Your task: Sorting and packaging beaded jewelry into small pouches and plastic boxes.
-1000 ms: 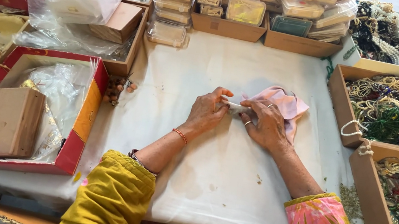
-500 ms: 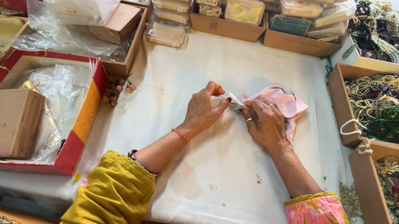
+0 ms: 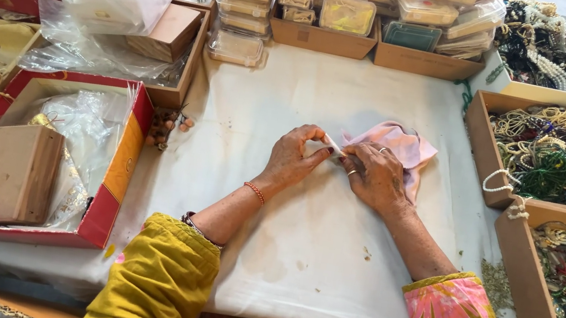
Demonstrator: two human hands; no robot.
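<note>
White cloth covers the tabletop (image 3: pixel 297 260) where a person in yellow sleeves works a small white strip (image 3: pixel 334 146), possibly folded paper, at the centre of the scene. From left to right: a red box (image 3: pixel 110 177) with a brown case and clear plastic sits at nine o'clock; the left hand (image 3: pixel 290 159), half a second ago lifted with its fingers arched clear of the strip, has dropped back so that thumb and forefinger pinch its near end in a narrow grip. The right hand (image 3: pixel 375 177), ringed, pinches the other end, its grip unchanged, resting on a pink cloth (image 3: pixel 406 147) spread toward two o'clock. Open cartons of beaded strings (image 3: pixel 556 153) line the three o'clock edge. With both hands closed on the strip again, the folding or rolling appears to be mid-course.
</note>
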